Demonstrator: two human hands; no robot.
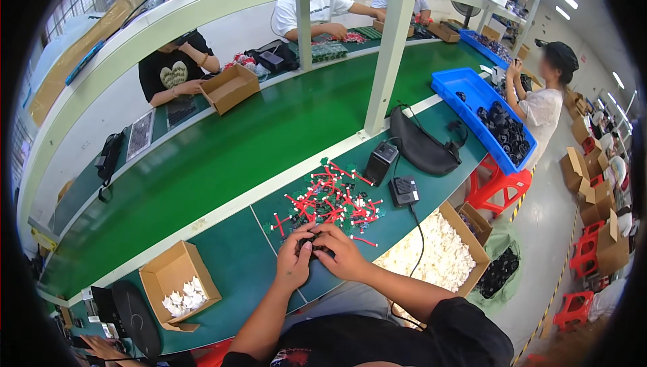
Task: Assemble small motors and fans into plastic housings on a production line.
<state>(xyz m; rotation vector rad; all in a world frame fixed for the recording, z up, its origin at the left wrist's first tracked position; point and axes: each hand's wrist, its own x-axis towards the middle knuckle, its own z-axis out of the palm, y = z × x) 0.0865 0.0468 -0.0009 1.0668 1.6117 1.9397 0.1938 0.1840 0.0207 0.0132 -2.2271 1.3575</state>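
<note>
Between my two hands, just over the front part of the green worktop (236, 259), is a small black part (311, 246), mostly hidden by my fingers. My left hand (294, 259) wraps its left side, thumb on top. From the right, my right hand (340, 252) grips the same part with curled fingers. Right beyond my hands lies a loose pile of small green circuit boards with red wires and white connectors (330, 198). Behind the pile, to the right, stand a black box-shaped device (381, 163) and a smaller black device with a cable (404, 190).
A cardboard box with white parts (156, 276) sits at left; a larger box of cream-coloured parts (475, 259) is at right. Beyond them are a black pouch (424, 144), a blue tray (448, 84) of black parts and a green conveyor belt (283, 124). Several co-workers sit around.
</note>
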